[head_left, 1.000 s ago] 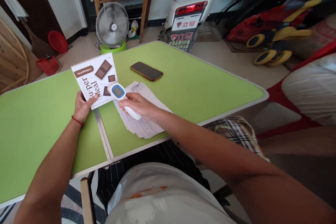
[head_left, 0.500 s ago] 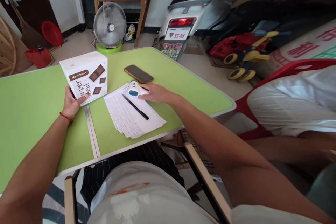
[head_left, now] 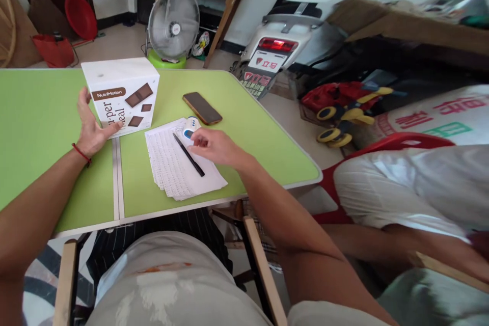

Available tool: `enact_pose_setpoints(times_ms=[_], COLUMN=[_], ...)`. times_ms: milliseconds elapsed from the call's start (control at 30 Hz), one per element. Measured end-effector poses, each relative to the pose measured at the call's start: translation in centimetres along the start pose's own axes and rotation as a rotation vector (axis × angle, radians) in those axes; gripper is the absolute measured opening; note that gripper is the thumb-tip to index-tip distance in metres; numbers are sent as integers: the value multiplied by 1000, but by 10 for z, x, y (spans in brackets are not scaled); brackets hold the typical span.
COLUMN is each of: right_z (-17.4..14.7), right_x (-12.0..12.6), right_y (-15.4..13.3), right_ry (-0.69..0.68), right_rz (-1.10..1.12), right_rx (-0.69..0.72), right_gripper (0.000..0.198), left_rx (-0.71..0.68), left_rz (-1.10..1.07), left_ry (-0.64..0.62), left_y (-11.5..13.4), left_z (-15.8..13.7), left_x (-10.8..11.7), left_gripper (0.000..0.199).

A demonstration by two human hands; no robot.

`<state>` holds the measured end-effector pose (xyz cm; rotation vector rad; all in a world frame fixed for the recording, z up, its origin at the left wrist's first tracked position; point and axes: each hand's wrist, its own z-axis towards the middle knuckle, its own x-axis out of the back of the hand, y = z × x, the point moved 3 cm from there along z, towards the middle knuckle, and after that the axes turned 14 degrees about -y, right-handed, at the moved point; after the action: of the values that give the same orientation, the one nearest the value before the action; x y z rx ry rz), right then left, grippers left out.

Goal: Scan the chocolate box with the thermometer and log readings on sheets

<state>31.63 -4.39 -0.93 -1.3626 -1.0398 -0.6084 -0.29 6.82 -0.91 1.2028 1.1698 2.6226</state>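
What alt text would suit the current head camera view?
A person's left hand holds a white NutriMotion box at a green table. The right hand is by a white-and-blue handheld device near papers, a black pen and a phone; a fan and scooter stand behind.

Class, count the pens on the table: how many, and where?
1: the black pen lies aslant on the papers, beside the right hand. Another could be hidden behind the box or under that hand.

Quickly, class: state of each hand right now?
Left hand: open, spread against the white box, thumb on its front.
Right hand: fingers curled at the white-and-blue device; grip cannot be told.
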Motion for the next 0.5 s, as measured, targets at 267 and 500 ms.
enact_pose_setpoints(times_ms=[267, 500], right_z=[5, 34], right_x=[-10, 3], right_y=[-14, 4], right_ry=[-115, 95], right_rz=[-158, 382], right_rx=[168, 527], right_gripper=[42, 42], left_rx=[-13, -284], left_rz=[479, 688], left_ry=[373, 415], left_y=[47, 89], left_z=[-10, -7], left_x=[-4, -37], left_gripper=[92, 71])
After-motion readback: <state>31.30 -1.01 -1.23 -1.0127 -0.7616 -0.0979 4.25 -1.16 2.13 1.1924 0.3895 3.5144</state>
